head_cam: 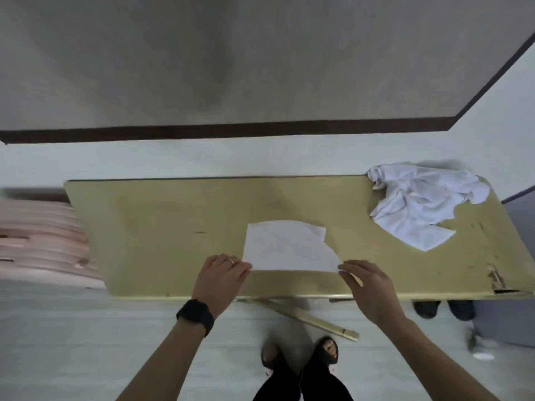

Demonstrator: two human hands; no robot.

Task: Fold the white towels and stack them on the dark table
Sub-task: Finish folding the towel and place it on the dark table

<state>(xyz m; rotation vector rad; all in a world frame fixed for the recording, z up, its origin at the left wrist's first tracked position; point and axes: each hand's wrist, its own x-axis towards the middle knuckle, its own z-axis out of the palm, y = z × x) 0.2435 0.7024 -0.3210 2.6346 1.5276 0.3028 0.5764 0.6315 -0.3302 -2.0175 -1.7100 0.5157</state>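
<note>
A white towel [286, 246] lies flat and partly folded on the yellowish table [162, 221], near its front edge. My left hand [221, 274] pinches the towel's near left corner, a ring on one finger and a dark watch on the wrist. My right hand [367, 285] pinches the near right corner with thumb and fingers. A crumpled heap of white towels [419, 201] sits at the table's far right corner, apart from both hands.
A stack of pink plastic chairs [40, 241] stands left of the table. The wall with a dark skirting [231, 130] runs behind. My sandalled feet [301, 357] and a table leg [312, 319] show below. Dark shoes [443, 309] lie under the right end, which is chipped.
</note>
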